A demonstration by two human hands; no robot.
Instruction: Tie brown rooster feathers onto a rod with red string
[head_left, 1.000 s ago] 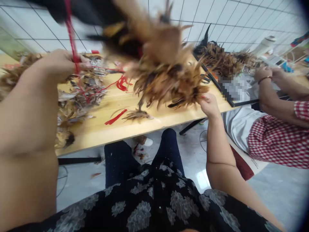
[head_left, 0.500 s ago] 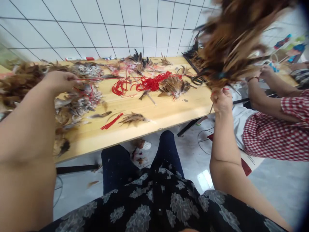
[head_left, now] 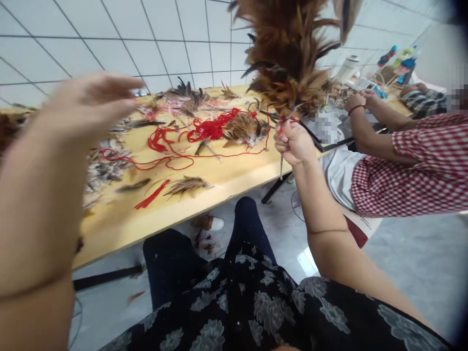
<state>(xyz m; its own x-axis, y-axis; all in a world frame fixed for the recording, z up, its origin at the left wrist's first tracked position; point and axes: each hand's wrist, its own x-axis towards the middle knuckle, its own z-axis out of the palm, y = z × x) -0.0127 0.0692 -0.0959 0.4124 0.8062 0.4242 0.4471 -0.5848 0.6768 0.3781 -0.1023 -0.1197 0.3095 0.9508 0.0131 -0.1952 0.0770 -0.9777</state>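
Off the near right edge of the long pale wooden bench (head_left: 237, 175), the right hand (head_left: 294, 144) is clenched in a fist around the bound stem of a thick bundle of brown and black feathers (head_left: 288, 53). Bundle held upright, plumes fanning above the fist and running out of the top of the view. Red thread (head_left: 288, 120) is wrapped at the base of the bundle, just above the knuckles; a thin stick end pokes out below the fist.

Left hand (head_left: 91, 102) raised over the left part of the bench, fingers spread loosely, palm empty, touching nothing; it is blurred.

On the bench top: a tangle of red cord (head_left: 210, 129) near the middle, touching a small heap of brown feathers (head_left: 243, 129) on its right. A thin strand of the red cord loops out across the wood toward the near edge. Nearer the front edge lie a short red tassel (head_left: 151, 195) and, just beside it, a loose tuft of tan feathers (head_left: 188, 184). Grey and brown loose feathers (head_left: 104, 168) pile along the left side.

At the far right end, another person in a red-and-white checked sleeve (head_left: 420, 163) has both hands on the bench, well apart from the bundle.
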